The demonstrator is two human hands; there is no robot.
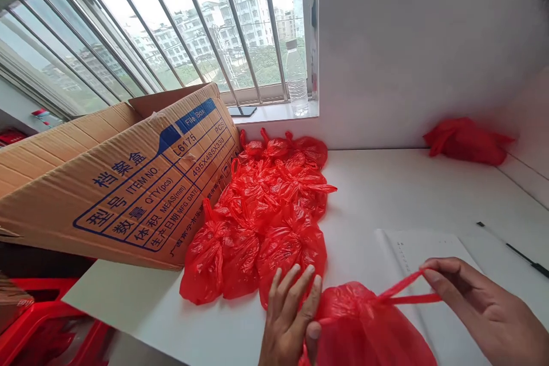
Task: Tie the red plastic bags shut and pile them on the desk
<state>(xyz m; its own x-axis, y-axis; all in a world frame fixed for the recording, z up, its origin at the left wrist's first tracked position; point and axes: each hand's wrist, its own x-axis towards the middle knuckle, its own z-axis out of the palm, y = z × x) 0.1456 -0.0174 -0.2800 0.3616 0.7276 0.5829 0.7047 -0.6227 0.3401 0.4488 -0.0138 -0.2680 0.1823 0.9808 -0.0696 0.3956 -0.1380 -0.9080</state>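
A red plastic bag point(377, 331) lies at the table's near edge, its top gathered and twisted. My right hand point(484, 309) pinches a thin stretched handle of this bag between thumb and fingertips, pulled out to the right. At the bag's left side is my left hand point(291, 320), its fingers long and pointing away. A red strip shows between its thumb and palm, and the bag's other handle leads towards it. Beyond my left fingers sit several knotted red bags point(266, 206), packed close together; their contents are hidden.
A large cardboard box point(128, 183) leans at the left. A notebook point(429, 246) and a pen point(521, 251) lie right. More red plastic point(469, 140) rests by the wall. A bottle point(297, 77) and phone point(241, 111) stand and lie on the sill. Red crates point(51, 320) are below left.
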